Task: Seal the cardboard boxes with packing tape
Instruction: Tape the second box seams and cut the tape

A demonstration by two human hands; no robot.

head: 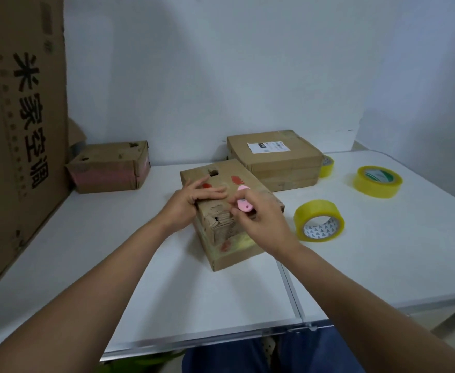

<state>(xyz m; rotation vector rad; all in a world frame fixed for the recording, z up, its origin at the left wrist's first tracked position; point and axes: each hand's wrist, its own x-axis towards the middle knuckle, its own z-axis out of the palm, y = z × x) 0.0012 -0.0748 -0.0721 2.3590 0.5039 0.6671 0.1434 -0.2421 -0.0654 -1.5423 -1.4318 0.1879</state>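
**Hands at the worn box, tape rolls to the right**

On the white worktop (369, 265), near its middle, sits a worn cardboard box (250, 246) with red printed marks and a round hole in its top; its near end face is frayed and torn. The left hand (191, 203) rests on the box's top near the left corner, fingers laid out fairly straight across the cardboard, so its grip is wide and holds nothing. The right hand (261, 222) is at the near top edge of the same box, its grip narrow, with fingers and thumb pinching a small pink cutter (244, 204) whose end points toward the left hand's fingertips. Whether a blade is out cannot be told.

Just right of the box a yellow tape roll (319, 220) stands tilted on the worktop, apart from the box. A second tape roll (377, 181) lies flat farther right and back. A third roll (326, 166) peeks out from behind a flat labelled box (277, 160), which touches the far right corner of the worn box. A small box with pink sides (109, 168) sits at the back left, beside a tall carton (19, 130) printed with black characters that leans at the left edge.
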